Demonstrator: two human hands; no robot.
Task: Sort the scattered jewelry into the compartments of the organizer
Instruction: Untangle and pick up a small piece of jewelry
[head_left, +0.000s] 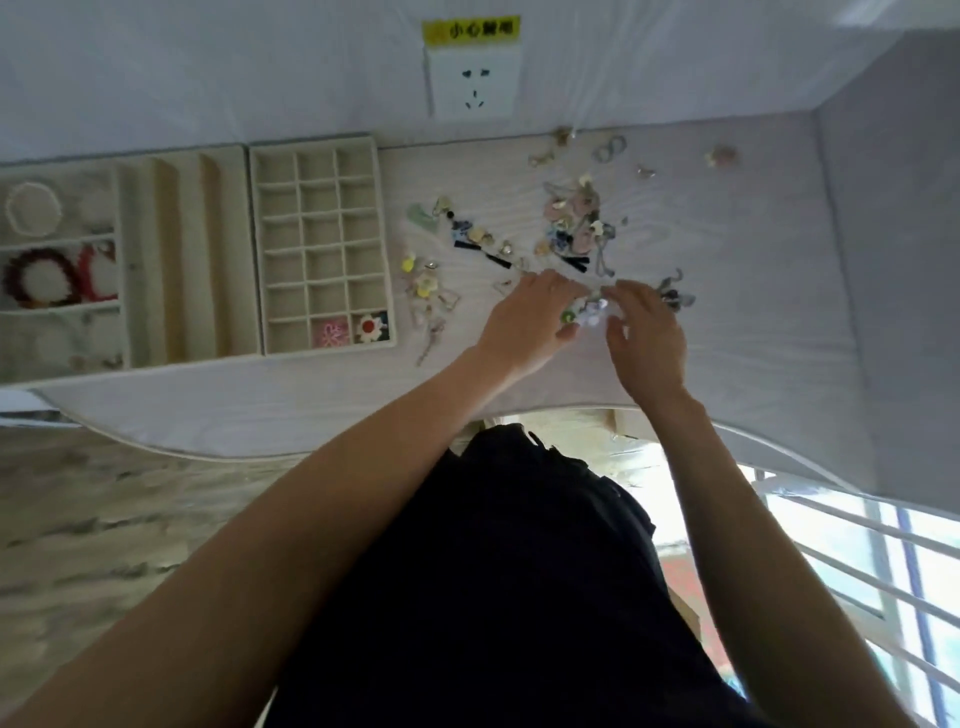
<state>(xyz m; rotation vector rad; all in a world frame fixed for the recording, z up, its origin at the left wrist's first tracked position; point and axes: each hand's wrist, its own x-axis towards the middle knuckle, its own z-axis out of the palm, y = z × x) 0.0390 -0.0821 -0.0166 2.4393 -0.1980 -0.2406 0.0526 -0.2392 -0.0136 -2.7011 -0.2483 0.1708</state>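
Note:
Scattered jewelry (569, 223) lies in a loose heap on the pale table, with a second cluster (428, 283) nearer the organizer. A cream grid organizer (319, 244) stands to the left; its nearest row holds a pink flower piece (332, 331) and a red-and-white flower piece (371, 326). My left hand (524, 322) and my right hand (647, 335) meet over a small tangle of pieces (589, 312), green and white, pinching at it with their fingertips. What exactly each hand holds is blurred.
A second cream tray (130, 260) at far left holds scrunchies, a dark red one (39, 278) and a white ring (34, 208), beside long slots. A wall socket (472, 83) sits behind. The table's front edge curves near my dark clothing. Window bars are at lower right.

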